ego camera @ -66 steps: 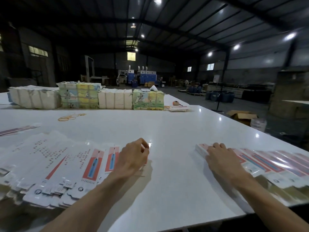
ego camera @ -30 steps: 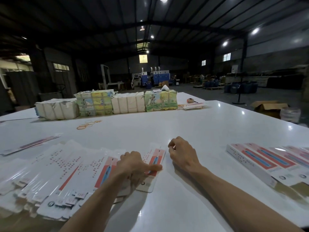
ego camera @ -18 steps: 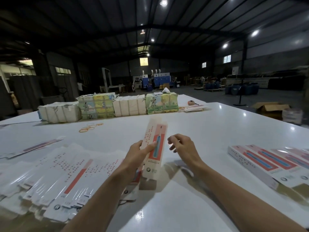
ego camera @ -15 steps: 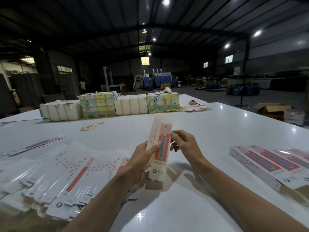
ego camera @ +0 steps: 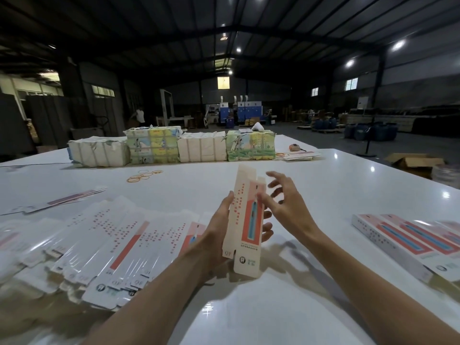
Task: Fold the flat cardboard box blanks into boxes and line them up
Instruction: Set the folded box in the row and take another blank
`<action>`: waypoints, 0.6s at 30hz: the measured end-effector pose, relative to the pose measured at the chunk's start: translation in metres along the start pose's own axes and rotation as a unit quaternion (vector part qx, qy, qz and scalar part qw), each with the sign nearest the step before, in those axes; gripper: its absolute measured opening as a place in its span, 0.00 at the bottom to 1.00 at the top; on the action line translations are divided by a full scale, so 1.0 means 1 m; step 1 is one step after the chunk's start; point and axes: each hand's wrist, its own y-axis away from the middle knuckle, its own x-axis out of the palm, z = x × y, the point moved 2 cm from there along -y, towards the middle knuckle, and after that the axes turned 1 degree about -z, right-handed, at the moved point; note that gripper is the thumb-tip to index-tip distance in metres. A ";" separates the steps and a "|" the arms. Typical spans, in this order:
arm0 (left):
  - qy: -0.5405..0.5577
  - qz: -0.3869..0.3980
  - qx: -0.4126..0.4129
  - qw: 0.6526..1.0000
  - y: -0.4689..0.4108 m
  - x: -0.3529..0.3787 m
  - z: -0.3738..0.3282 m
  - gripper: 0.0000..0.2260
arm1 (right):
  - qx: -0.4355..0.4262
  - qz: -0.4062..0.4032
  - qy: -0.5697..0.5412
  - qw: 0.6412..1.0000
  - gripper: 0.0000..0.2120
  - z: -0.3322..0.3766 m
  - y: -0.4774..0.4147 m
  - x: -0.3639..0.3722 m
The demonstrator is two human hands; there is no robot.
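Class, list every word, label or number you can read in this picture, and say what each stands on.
"QF": bottom flap of the blank held upright in the left hand.
Red print and logo on that blank: too blurred to read.
Print on the flat blanks and folded boxes: too blurred.
The bundles at the back: pictures only, no words legible.

Exposure: dim, upper half near black.
Light source: ceiling lamps (ego camera: 398, 44), 12 to 2 o'clock.
Tabletop (ego camera: 323, 185): glossy white, pinpoint glare at 3 and 6 o'clock, soft shadows near centre.
Motion blur: fingers of right hand (ego camera: 286, 207); blank stack (ego camera: 37, 282), 8 o'clock.
Distortion: wide-angle bowing at edges.
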 end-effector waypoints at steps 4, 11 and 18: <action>0.014 0.021 -0.030 0.999 0.002 0.004 0.000 0.27 | -0.062 -0.005 0.066 0.996 0.20 0.001 -0.001 -0.001; -0.001 0.006 -0.024 1.000 0.003 -0.004 0.001 0.31 | -0.064 0.057 0.041 0.995 0.12 0.002 -0.001 -0.001; -0.077 0.005 0.009 0.997 0.002 0.004 -0.004 0.32 | -0.008 0.037 -0.080 0.996 0.05 0.010 -0.001 -0.005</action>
